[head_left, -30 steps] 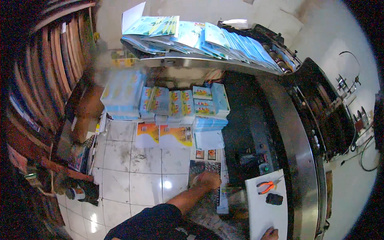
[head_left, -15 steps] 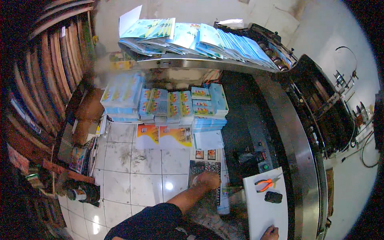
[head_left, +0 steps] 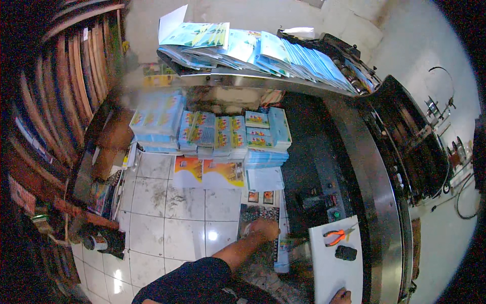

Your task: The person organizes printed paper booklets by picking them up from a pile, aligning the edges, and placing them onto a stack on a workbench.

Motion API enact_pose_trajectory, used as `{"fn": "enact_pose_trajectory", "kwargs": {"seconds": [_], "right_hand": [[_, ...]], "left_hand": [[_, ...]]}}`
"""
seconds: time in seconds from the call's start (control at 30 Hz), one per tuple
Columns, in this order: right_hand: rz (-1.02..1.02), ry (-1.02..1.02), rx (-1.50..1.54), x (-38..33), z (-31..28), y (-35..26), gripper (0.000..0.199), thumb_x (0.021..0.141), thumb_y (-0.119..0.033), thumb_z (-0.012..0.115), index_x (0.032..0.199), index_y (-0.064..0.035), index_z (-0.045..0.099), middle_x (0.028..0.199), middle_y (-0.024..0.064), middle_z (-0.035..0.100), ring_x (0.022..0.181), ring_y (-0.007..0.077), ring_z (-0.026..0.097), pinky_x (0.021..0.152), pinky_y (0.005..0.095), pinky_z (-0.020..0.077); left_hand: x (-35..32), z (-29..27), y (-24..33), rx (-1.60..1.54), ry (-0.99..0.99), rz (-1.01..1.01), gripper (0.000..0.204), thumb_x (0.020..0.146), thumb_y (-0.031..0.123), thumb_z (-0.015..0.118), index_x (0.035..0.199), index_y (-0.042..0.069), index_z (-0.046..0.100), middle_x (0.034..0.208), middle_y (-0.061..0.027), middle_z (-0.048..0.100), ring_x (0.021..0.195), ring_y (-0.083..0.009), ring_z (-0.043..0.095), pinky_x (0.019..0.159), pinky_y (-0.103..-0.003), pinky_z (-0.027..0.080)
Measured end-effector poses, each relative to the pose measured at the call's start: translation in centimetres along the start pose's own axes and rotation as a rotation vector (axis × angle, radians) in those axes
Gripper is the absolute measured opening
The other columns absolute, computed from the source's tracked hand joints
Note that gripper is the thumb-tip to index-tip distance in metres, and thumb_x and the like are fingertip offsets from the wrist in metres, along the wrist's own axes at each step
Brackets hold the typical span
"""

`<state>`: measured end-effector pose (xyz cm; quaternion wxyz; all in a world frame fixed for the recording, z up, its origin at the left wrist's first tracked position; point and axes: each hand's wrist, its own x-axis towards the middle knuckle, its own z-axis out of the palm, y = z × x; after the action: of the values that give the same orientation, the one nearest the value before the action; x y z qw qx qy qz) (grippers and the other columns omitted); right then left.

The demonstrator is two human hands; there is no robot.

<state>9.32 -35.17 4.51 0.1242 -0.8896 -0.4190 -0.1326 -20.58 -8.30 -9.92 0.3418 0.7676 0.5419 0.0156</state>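
Note:
My left hand (head_left: 264, 229) is closed, its fingers curled, over a dark patterned sheet (head_left: 258, 213) below the stacks. Whether anything is inside it cannot be made out. At the lower edge, my right hand (head_left: 342, 296) shows only in part, with its fingers bent against the white panel (head_left: 324, 263). What it holds, if anything, is hidden. Orange-handled pliers (head_left: 334, 237) lie on that panel, above a small black block-shaped object (head_left: 346, 253).
Stacks of blue printed sheets (head_left: 217, 137) stand beyond the hands, with orange-and-white sheets (head_left: 207, 172) before them. More blue folded sheets (head_left: 273, 48) lie fanned along a metal-edged machine (head_left: 385, 213), which curves down the right side. Upright boards (head_left: 76, 71) line the left.
The view has tilted slightly, so the machine and stacks sit a little differently in the picture. Both hands stay in nearly the same places.

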Motion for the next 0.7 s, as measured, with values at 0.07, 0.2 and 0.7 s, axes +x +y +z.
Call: {"fn": "enact_pose_trajectory", "kwargs": {"seconds": [0.07,0.2,0.7], "right_hand": [[0.006,-0.015,-0.002,0.0,0.1,0.1,0.042,0.092,-0.042,0.053,0.077,-0.0047,0.065,0.07,0.0205,0.065,0.063,0.0426,0.063,0.059,0.0525,0.0503],[0.015,0.0,0.017,-0.1,0.2,0.2,0.043,0.092,-0.043,0.053,0.075,-0.0049,0.064,0.069,0.0211,0.064,0.063,0.0429,0.062,0.059,0.0527,0.0496],[-0.038,0.075,0.083,-0.1,0.3,0.2,0.039,0.091,-0.039,0.057,0.071,-0.006,0.062,0.064,0.0193,0.062,0.056,0.041,0.06,0.052,0.0507,0.048]], "left_hand": [[0.1,0.3,-0.3,-0.01,0.03,0.002,0.033,0.082,0.03,0.054,0.09,0.005,0.073,0.094,-0.0179,0.071,0.085,-0.0372,0.07,0.074,-0.058,0.054],[0.6,1.1,-0.8,0.005,0.058,0.078,0.032,0.082,0.031,0.054,0.088,0.005,0.072,0.091,-0.0174,0.071,0.083,-0.037,0.07,0.075,-0.057,0.055],[1.6,2.0,-0.8,0.034,0.018,0.093,0.031,0.081,0.032,0.055,0.085,0.007,0.073,0.091,-0.0168,0.071,0.084,-0.037,0.069,0.078,-0.059,0.052]]}}
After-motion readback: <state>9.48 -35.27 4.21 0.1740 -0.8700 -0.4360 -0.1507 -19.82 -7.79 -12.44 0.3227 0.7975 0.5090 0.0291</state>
